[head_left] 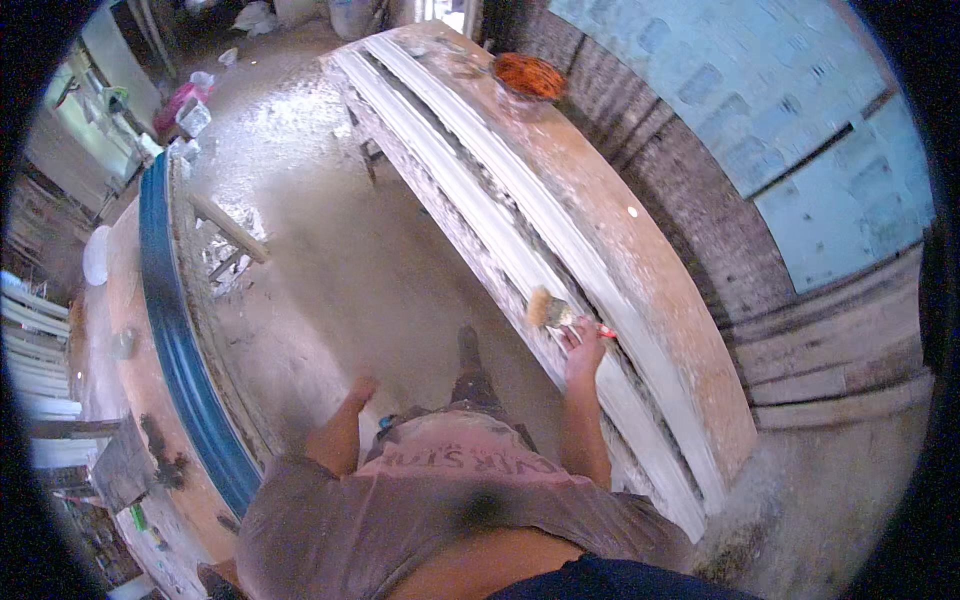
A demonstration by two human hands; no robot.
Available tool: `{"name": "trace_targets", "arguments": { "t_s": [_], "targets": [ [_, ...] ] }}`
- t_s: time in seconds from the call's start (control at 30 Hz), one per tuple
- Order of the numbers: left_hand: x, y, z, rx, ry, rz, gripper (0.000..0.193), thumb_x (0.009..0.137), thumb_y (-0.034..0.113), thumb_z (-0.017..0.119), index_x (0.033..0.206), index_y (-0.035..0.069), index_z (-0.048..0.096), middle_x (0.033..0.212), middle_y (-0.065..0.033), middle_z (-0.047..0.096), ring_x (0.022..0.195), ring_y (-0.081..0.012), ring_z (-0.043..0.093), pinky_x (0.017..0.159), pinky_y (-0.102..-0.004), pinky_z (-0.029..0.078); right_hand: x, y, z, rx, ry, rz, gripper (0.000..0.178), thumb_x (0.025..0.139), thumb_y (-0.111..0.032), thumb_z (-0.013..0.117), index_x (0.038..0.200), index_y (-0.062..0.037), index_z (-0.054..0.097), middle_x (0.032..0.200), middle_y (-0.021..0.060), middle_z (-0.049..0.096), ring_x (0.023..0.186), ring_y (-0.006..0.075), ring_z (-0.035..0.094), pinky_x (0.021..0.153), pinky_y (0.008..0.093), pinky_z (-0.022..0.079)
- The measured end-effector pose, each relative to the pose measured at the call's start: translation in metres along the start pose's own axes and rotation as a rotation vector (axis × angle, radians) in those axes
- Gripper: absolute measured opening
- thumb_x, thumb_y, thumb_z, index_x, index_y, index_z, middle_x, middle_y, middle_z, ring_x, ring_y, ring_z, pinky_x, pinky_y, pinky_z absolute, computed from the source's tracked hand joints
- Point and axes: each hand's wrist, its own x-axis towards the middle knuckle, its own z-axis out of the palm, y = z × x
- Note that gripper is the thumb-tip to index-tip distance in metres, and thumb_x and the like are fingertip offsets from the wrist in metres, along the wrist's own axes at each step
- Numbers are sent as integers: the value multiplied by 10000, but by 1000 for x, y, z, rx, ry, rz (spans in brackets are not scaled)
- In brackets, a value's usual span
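In my right hand (583,346) is a paintbrush (550,310) with wide pale bristles, a metal band and a red handle end. The brush is over the nearer of two long white moulding strips (480,235), its bristles pointing left; whether they touch the surface I cannot tell. Parallel to it runs the second white moulding strip (540,210), with a dark gap between the two. Both lie lengthwise on a long, paint-spattered table (640,215). My left hand (362,389) hangs away from the table over the floor, slightly blurred, its fingers loose with nothing visible in them.
An orange-brown heap in a bowl (530,77) sits at the table's far end. To my left, a long blue moulding (180,330) lies on another table (135,365). A wooden leg (230,228) juts out there. Light-blue panels (740,90) line the right wall.
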Motion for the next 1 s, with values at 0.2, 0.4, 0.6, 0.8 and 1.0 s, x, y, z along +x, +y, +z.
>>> {"name": "trace_targets", "arguments": {
  "t_s": [0.2, 0.4, 0.6, 0.8, 1.0],
  "targets": [
    [-42, -64, -10, 160, -124, -138, 300, 848, 165, 589, 1137, 125, 656, 959, -58, 684, 921, -228, 642, 840, -399, 485, 153, -6, 74, 382, 214, -81, 240, 938, -239, 645, 1101, -73, 585, 1000, 82, 652, 842, 280, 683, 703, 367, 573],
    [-10, 0, -72, 76, -9, -264, 337, 908, 158, 546, 1226, 80, 626, 1133, -103, 645, 1055, -248, 595, 928, -391, 461, 340, 4, 120, 381, 171, -97, 238, 915, -195, 668, 1109, -70, 611, 1027, 106, 673, 896, 289, 683, 720, 372, 564],
    [129, 162, -185, -342, 313, -23, 353, 963, 249, 535, 1257, 78, 629, 1190, -101, 641, 1077, -233, 579, 945, -371, 456, 462, -1, 117, -774, 774, -298, 309, 945, -111, 525, 1233, -1, 542, 1148, 156, 634, 1027, 276, 647, 905, 365, 530],
    [195, 149, -246, -250, 495, 129, 330, 978, 278, 548, 1205, 60, 648, 1063, -82, 676, 975, -198, 620, 861, -336, 489, 389, 50, 385, -164, 133, -629, 207, 896, -61, 627, 1099, -26, 646, 966, 64, 654, 868, 201, 608, 760, 308, 498],
    [190, 99, -291, -341, 36, -518, 325, 974, 290, 512, 1152, 85, 690, 1197, -132, 672, 1084, -236, 616, 929, -375, 483, 408, 52, 642, -876, -442, -638, 364, 860, -205, 690, 1185, -52, 628, 1143, 153, 650, 1041, 297, 625, 876, 415, 506]
  ]
}}
